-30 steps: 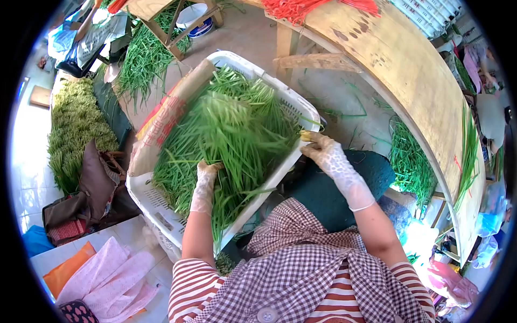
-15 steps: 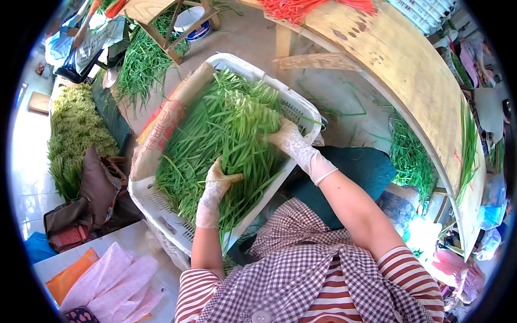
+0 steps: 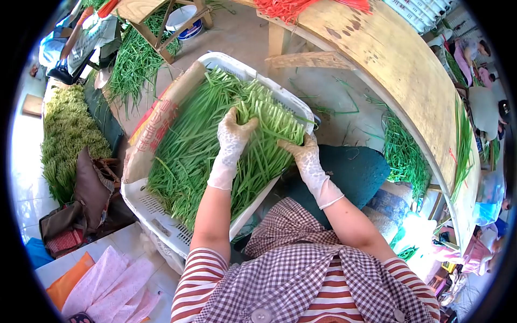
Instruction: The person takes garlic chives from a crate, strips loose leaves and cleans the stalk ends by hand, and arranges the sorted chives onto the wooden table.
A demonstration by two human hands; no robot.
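Note:
A white perforated plastic basket (image 3: 144, 202) in front of me is heaped with long green garlic chives (image 3: 186, 148). Their pale cut ends (image 3: 269, 110) line up along the far right side of the heap. My left hand (image 3: 234, 134), in a whitish lace-patterned glove with soiled fingers, is closed on the chives just left of those ends. Gloved the same way, my right hand (image 3: 308, 159) grips the right edge of the bunch by the basket's rim. Fingertips of both hands are partly hidden among the leaves.
A curved wooden table (image 3: 398, 70) with red ties (image 3: 285, 8) arcs around the right. Loose chives (image 3: 404, 153) lie beneath it, and a dark green stool-like surface (image 3: 350, 180) sits right of the basket. At left are stacked chives (image 3: 72, 140) and a brown bag (image 3: 89, 188). Pink cloth (image 3: 113, 285) lies at lower left.
My left hand has moved up and away from me to the cut ends. My right hand has come lower and nearer along the bunch's right edge. The cut ends are now more evenly lined up.

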